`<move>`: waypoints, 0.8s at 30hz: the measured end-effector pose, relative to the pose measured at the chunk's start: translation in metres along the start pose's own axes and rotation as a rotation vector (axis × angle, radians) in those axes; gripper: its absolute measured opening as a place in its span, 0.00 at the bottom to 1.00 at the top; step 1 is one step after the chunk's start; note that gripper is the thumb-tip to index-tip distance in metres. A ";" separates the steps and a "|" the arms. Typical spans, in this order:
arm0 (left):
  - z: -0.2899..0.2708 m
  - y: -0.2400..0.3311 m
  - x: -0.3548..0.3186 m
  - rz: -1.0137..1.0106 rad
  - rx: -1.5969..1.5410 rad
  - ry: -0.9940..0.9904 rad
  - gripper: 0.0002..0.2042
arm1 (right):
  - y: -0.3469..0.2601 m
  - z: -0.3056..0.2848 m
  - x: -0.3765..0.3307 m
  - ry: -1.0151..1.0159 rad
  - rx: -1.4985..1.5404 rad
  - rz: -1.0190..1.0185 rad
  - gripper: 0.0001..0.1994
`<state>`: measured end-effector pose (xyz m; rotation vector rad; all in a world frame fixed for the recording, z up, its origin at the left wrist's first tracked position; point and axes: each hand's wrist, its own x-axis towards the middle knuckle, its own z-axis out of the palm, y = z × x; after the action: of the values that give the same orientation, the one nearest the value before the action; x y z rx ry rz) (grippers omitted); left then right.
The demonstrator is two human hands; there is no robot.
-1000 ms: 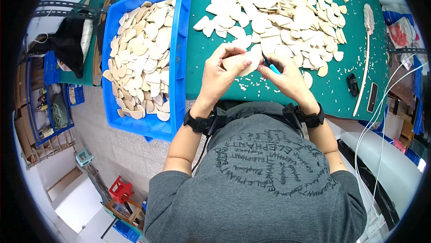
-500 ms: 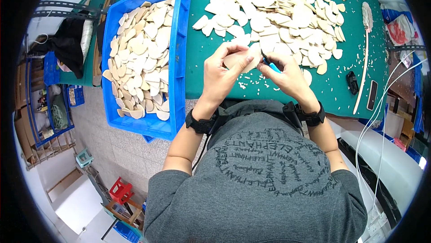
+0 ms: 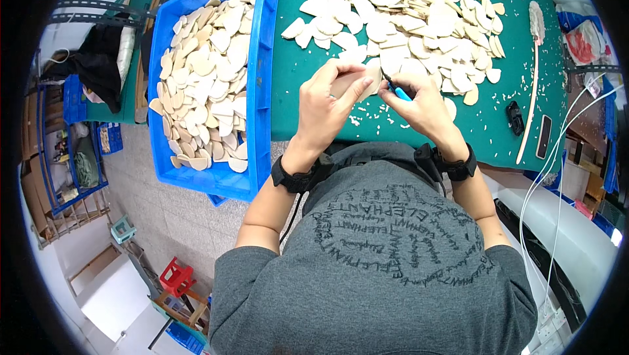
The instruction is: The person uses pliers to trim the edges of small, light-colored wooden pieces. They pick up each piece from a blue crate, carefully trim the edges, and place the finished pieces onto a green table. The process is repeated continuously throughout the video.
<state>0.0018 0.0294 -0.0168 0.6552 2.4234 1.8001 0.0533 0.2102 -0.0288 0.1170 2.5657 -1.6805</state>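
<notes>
Above the near part of the green table (image 3: 295, 119), my left hand (image 3: 321, 99) pinches a cream, rounded, padlike piece (image 3: 375, 76) between thumb and fingers. My right hand (image 3: 424, 109) is closed around small blue-handled snips (image 3: 402, 95), whose dark tip is at the piece's right edge. Whether the blades touch it is too small to tell. Just beyond both hands spreads a heap of similar cream pieces (image 3: 432, 24), many half-round. Small white trimmings (image 3: 367, 119) are scattered on the cloth below.
To the left stands a blue plastic bin (image 3: 262, 86) holding many more cream pieces (image 3: 209, 79). On the right lie a long-handled duster (image 3: 536, 24), a small black object (image 3: 515, 119) and a phone (image 3: 543, 137). White cables (image 3: 557, 152) hang beside the table's right edge.
The snips and my right hand have shifted slightly along the piece's edge, and the left hand has tilted the piece a little. Both hands keep their hold.
</notes>
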 end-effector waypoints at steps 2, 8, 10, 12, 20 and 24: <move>-0.001 0.002 -0.001 -0.024 -0.014 -0.002 0.10 | 0.003 0.003 0.000 0.000 0.037 0.003 0.10; -0.016 -0.007 -0.006 -0.134 -0.117 0.071 0.10 | -0.012 0.003 0.001 0.058 0.141 0.153 0.09; -0.032 -0.006 -0.004 -0.205 -0.187 0.204 0.09 | 0.000 -0.002 0.001 0.079 0.220 0.145 0.09; -0.045 -0.013 -0.004 -0.215 -0.209 0.165 0.10 | 0.001 -0.004 0.003 0.042 0.268 0.116 0.10; -0.027 0.000 -0.004 -0.428 -0.651 -0.175 0.12 | -0.028 -0.002 0.017 -0.137 0.500 -0.077 0.10; -0.030 -0.001 -0.004 -0.454 -0.677 -0.168 0.11 | -0.030 -0.006 0.020 -0.086 0.425 -0.067 0.09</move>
<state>-0.0031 0.0010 -0.0090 0.1599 1.5244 2.0513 0.0299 0.2042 -0.0014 -0.0192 2.1379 -2.1779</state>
